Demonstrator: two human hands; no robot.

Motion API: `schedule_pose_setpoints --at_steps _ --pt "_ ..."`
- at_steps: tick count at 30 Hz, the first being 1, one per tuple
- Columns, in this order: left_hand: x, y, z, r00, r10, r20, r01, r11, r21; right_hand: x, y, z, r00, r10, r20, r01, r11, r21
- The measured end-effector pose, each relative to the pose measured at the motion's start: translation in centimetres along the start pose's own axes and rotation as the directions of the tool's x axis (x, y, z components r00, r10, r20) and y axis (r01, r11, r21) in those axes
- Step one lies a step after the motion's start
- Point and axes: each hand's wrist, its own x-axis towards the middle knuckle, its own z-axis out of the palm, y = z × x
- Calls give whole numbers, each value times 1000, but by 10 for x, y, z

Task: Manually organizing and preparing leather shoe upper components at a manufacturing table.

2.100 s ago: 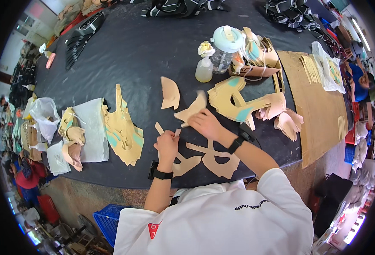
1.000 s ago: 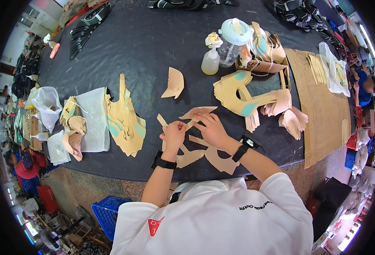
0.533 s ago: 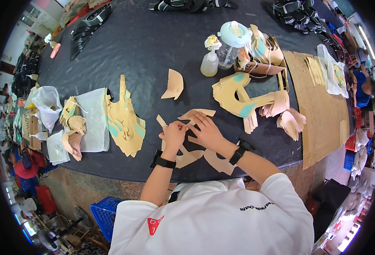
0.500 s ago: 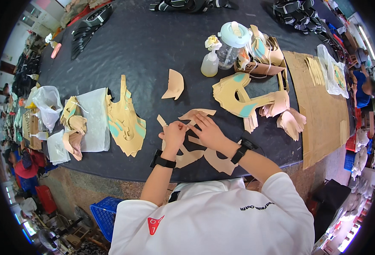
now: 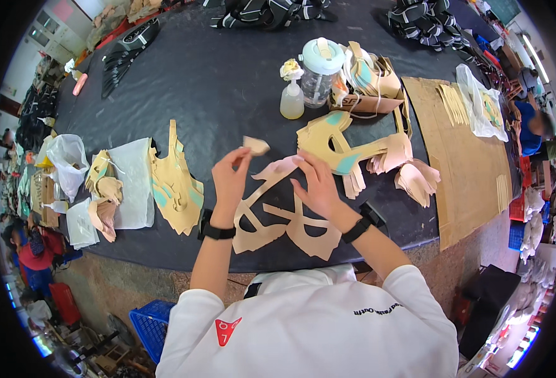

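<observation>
My left hand pinches a small beige cut piece between thumb and fingertips, and the piece looks tilted up off the dark table. My right hand has its fingers spread, with the fingertips at the end of a curved pale strip. Below both hands lie two beige panels with cut-out openings, a left panel and a right panel. Narrow arms run up from them; where the strip meets the left panel's arm, I cannot tell whether they are joined.
Stacked tan pieces with mint patches lie left and right of my hands. Farther back stand a spray bottle, a clear jug and a box of pieces. Cardboard covers the table's right side.
My left hand has moved up and left from the strip and taken hold of the small beige piece. My right hand has shifted up and right, its fingers at the strip's end.
</observation>
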Motion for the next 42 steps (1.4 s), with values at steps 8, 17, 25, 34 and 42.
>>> schedule_pose_setpoints --at_steps 8,17,25,34,42 --pt "-58 53 32 953 -124 278 290 647 -705 8 20 -44 905 323 276 -390 890 238" --pt "-122 -9 107 960 -242 137 169 900 402 -22 28 -81 779 608 152 -441 360 822" --pt "-115 0 92 825 -477 303 550 801 -236 -23 46 -46 886 -461 45 460 865 -202" --pt "-116 -2 77 749 -529 400 593 804 -46 -65 70 -9 847 -431 312 508 829 -232" --pt "-108 -7 89 827 -428 364 394 904 167 -78 66 -9 904 -236 356 253 967 -3"
